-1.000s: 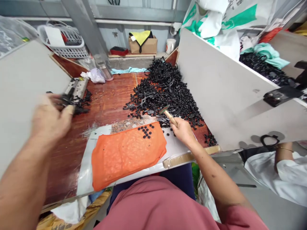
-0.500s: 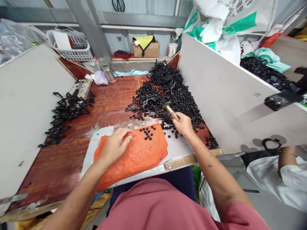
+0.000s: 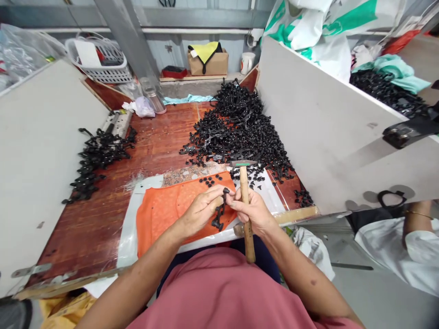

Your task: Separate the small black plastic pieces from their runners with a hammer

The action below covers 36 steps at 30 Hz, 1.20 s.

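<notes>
My left hand [image 3: 199, 211] and my right hand [image 3: 253, 209] meet over the near edge of an orange cloth [image 3: 164, 212]. Both pinch a short black plastic strip of parts [image 3: 220, 211] that hangs between them. My right hand also grips a small hammer [image 3: 244, 197], its wooden handle pointing down toward my lap and its head up near a big heap of black parts [image 3: 240, 128]. A few loose black pieces [image 3: 210, 181] lie on the cloth's far edge.
A smaller heap of black strips [image 3: 98, 155] lies at the left on the wooden table [image 3: 103, 224]. Grey boards [image 3: 325, 128] wall both sides. A basket [image 3: 99, 59], cardboard box [image 3: 207, 61] and mug [image 3: 247, 61] stand at the back. Another person's white sleeve [image 3: 404, 251] is at the right.
My left hand left the cloth and now pinches a black strip together with my right hand. My right hand drew back from the heap toward me, turning the hammer upright.
</notes>
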Each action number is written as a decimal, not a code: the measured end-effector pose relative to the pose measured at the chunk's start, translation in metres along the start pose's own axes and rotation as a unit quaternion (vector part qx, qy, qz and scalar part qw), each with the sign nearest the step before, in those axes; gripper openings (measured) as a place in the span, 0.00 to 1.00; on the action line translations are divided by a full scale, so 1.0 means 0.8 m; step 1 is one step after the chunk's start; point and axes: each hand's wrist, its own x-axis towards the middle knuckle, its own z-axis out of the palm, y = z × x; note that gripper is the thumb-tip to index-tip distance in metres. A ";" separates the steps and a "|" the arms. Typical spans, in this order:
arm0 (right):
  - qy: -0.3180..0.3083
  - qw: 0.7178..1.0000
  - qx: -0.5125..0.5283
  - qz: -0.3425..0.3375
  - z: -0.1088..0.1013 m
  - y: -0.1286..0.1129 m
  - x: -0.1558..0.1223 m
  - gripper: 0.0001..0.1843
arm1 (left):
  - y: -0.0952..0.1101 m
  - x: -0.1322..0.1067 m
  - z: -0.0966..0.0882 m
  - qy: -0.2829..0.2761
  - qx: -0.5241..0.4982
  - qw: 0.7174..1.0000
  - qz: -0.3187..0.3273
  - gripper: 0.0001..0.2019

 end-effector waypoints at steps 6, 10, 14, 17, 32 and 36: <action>-0.085 0.994 0.040 0.060 0.012 0.021 -0.011 0.24 | 0.024 -0.042 0.006 0.013 0.087 0.993 0.075 0.22; -0.070 0.995 -0.049 0.046 0.013 0.021 -0.004 0.22 | 0.026 -0.062 0.010 0.035 0.078 0.995 0.049 0.23; 0.049 0.953 -0.284 -0.092 -0.018 0.018 -0.009 0.11 | 0.003 -0.066 -0.031 0.215 0.146 0.952 -0.160 0.20; 0.069 0.889 -0.445 -0.081 -0.049 0.023 -0.032 0.07 | -0.025 -0.058 -0.064 0.145 0.225 0.944 -0.194 0.20; 0.026 0.783 -0.621 -0.021 -0.057 0.050 -0.066 0.13 | -0.072 -0.019 -0.053 0.011 0.390 0.893 -0.225 0.22; 0.025 0.778 -0.627 -0.026 -0.058 0.052 -0.066 0.13 | -0.079 -0.019 -0.051 -0.002 0.386 0.892 -0.234 0.21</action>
